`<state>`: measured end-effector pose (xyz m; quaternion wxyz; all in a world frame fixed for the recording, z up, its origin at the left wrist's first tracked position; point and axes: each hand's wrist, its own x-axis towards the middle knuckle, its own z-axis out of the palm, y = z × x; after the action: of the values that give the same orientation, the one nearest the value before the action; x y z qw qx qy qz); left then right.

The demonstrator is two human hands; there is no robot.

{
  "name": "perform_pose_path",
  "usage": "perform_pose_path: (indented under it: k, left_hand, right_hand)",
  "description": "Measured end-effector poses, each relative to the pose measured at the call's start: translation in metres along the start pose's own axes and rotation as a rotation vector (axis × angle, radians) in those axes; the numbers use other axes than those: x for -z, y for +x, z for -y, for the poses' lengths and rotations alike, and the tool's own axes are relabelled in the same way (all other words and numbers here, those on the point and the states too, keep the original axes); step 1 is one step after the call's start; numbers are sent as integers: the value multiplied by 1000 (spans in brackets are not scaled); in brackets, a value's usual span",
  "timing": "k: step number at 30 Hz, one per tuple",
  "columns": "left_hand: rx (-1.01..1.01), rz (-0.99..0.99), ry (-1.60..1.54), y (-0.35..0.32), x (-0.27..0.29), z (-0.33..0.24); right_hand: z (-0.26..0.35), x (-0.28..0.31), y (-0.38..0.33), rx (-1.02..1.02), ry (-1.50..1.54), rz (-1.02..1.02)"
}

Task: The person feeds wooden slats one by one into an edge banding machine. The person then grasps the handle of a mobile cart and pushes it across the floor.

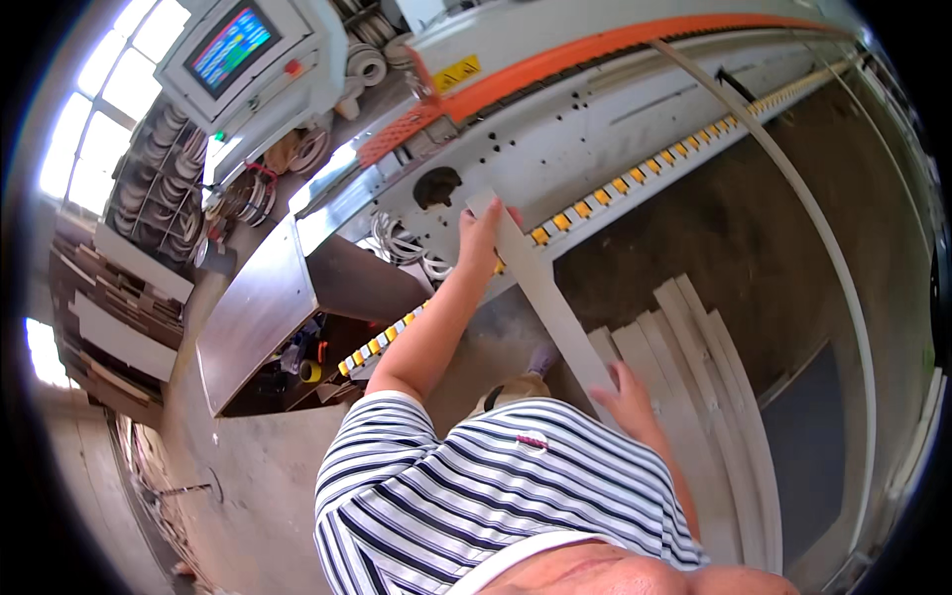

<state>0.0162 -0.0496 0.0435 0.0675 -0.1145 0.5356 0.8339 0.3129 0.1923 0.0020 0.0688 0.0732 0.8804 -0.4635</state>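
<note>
A long, narrow grey-white board strip (548, 298) slants across in front of me, its far end by the machine and its near end toward my body. My left hand (480, 234) grips it close to the far end, fingertips showing past its right edge. Lower down, my right hand (629, 399) holds the near end from the right side, with part of the fingers hidden. Just beyond the strip runs the machine's rail of yellow-and-white rollers (581, 210). To the right of the near end stands a stack of similar pale boards (684, 367).
An edge-banding type machine with an orange guard (555, 71) stretches along the far side. A control panel (234, 48) with a lit screen stands far left. Below it is an open brown cabinet (260, 315) with tools. Coiled banding rolls (164, 188) fill a rack. A long pale strip (808, 193) arcs at right.
</note>
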Motion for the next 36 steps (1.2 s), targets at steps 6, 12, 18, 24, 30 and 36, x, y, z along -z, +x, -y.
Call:
perform_pose_path:
  k: [6,12,18,24,30,36]
  left_hand:
    - [-179,-164,-61,114,58,-20]
    - [-191,-536,728,140,68,-3]
    - [-12,-660,971,147,58,-30]
    - [-1,-632,937,172,68,-20]
    - [-92,-560,852,218,96,-2]
    - [-10,-376,702,239,103,-1]
  right_hand:
    - [-150,27,-145,-536,36,411]
    - [-163,25,-181,-630,-181,286]
    - [-124,22,-156,-570,-357,225]
    - [-106,23,-136,-577,-460,234]
    - [-98,22,-126,-606,-530,263]
    - [-99,17,-116,-595,-523,230]
